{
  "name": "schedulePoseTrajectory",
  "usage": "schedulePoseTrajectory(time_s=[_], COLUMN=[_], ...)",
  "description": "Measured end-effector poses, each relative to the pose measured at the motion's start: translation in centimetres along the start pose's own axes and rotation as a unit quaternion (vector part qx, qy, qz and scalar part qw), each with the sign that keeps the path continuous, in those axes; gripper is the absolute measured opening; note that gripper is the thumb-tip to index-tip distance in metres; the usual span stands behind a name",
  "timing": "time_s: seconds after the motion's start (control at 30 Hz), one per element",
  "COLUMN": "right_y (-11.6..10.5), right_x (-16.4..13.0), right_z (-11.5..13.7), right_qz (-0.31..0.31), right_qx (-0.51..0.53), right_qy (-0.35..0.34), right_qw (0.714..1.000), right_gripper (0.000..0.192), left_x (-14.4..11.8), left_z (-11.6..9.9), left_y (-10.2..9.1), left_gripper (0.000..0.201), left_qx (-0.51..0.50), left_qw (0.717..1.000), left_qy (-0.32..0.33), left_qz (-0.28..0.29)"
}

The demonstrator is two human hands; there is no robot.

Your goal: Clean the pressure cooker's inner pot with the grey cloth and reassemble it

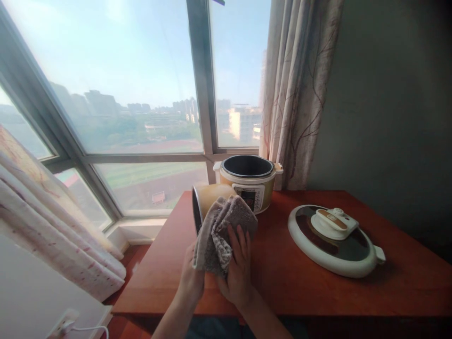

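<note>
A gold-coloured inner pot (213, 192) is tipped on its side over the table, its dark opening facing left. A crumpled grey towel (236, 214) drapes over its near side. My left hand (191, 273) is closed at the pot's lower rim, its fingers partly hidden by the pot and towel. With fingers laid across the towel, my right hand (238, 268) holds it against the pot's outside. Just behind stands a cream and gold electric pressure cooker (266, 190), lidless, with a dark interior and a control panel facing me.
The cooker's round lid (346, 256), white-rimmed with a handle on top, lies on the right of the reddish-brown wooden table (282, 292). Windows (141, 117) and curtains (293, 94) border the table's far side. A plug with a white cable (88, 328) sits at lower left.
</note>
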State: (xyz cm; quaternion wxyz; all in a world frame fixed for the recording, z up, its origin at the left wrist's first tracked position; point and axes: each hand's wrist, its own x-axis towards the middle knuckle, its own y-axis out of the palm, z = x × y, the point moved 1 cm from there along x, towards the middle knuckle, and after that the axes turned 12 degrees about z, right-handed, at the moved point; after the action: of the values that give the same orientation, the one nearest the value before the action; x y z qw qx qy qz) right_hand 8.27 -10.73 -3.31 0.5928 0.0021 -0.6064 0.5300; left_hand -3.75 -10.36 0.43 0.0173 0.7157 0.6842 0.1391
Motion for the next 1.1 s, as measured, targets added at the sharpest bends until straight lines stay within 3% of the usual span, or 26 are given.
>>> schedulePoseTrajectory(time_s=[0.1, 0.17, 0.3, 0.37, 0.53, 0.7, 0.87, 0.97, 1.1], right_y=[0.8, 0.4, -2.3, -3.9, -7.1, -8.5, -8.6, -8.5, -8.3], right_x=[-1.4, -1.0, 1.3, 3.0, 8.2, 13.6, 17.7, 19.1, 19.5], right_z=[-0.6, -0.9, -1.0, -0.8, -0.2, -0.6, -1.5, -2.0, -2.2], right_qz=[-0.002, -0.004, -0.018, -0.005, 0.081, 0.165, 0.284, 0.338, 0.351], right_qx=[-0.014, -0.017, -0.022, -0.021, -0.007, 0.008, -0.017, -0.018, -0.013], right_qy=[0.009, 0.005, -0.01, -0.017, 0.003, 0.048, 0.091, 0.097, 0.102], right_qw=[1.0, 1.0, 1.0, 1.0, 0.997, 0.985, 0.954, 0.936, 0.931], right_gripper=[0.062, 0.062, 0.058, 0.059, 0.057, 0.047, 0.036, 0.04, 0.042], left_x=[-0.2, -0.5, -1.3, -1.7, -2.5, -3.3, -4.2, -4.7, -5.4], left_z=[0.1, 0.7, 1.5, 1.3, 0.2, 0.1, -0.2, 0.3, 2.1], left_y=[0.6, 0.8, 0.6, 0.8, 1.7, 2.1, 2.5, 2.4, 1.8], left_gripper=[0.042, 0.045, 0.045, 0.045, 0.056, 0.061, 0.063, 0.065, 0.064], left_qx=[-0.018, -0.008, 0.033, 0.048, 0.063, 0.121, 0.17, 0.184, 0.202], left_qw=[0.999, 0.999, 0.998, 0.998, 0.995, 0.991, 0.983, 0.981, 0.978], left_qy=[-0.033, -0.034, -0.014, -0.019, -0.05, -0.037, -0.016, -0.007, 0.037], left_qz=[0.025, 0.007, -0.048, -0.035, 0.06, 0.04, 0.065, 0.055, 0.039])
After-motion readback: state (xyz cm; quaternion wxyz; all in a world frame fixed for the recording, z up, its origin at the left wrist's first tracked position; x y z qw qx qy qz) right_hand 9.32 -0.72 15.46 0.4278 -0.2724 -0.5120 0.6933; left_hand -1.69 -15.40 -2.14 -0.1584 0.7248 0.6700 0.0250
